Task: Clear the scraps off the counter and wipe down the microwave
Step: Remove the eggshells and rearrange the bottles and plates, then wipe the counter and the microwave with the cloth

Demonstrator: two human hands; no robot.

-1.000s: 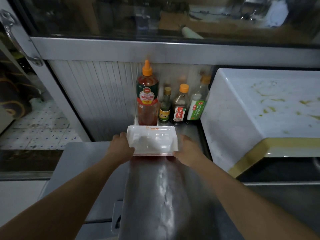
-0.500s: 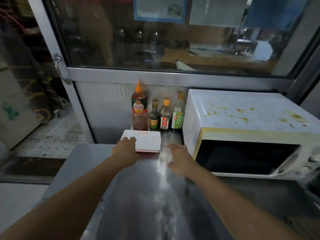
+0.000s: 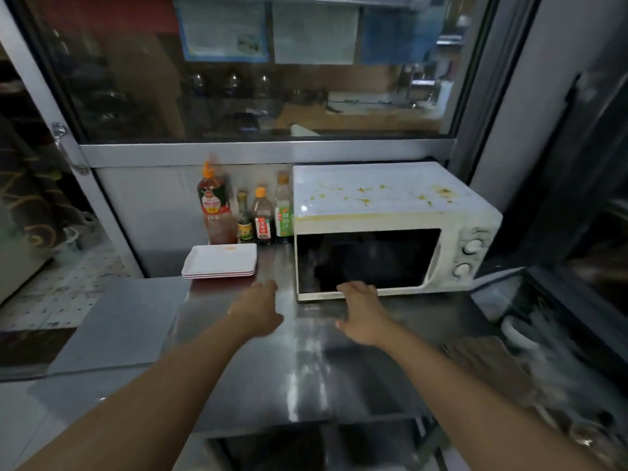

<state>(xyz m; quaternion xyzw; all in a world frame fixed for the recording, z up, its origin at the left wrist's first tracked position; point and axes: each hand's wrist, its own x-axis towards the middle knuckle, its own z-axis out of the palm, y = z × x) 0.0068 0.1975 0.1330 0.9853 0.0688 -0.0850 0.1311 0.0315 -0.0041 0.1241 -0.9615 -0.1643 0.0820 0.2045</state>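
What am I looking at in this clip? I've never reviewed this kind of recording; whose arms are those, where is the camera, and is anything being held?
No machine here: a person wears one camera on the head, looking forward and down, so the two bare arms are their own. The left hand and right hand reach out over a steel counter, fingers relaxed, holding nothing. On the counter sit a white microwave with yellowish stains on top, stacked white trays and four sauce bottles against the back wall.
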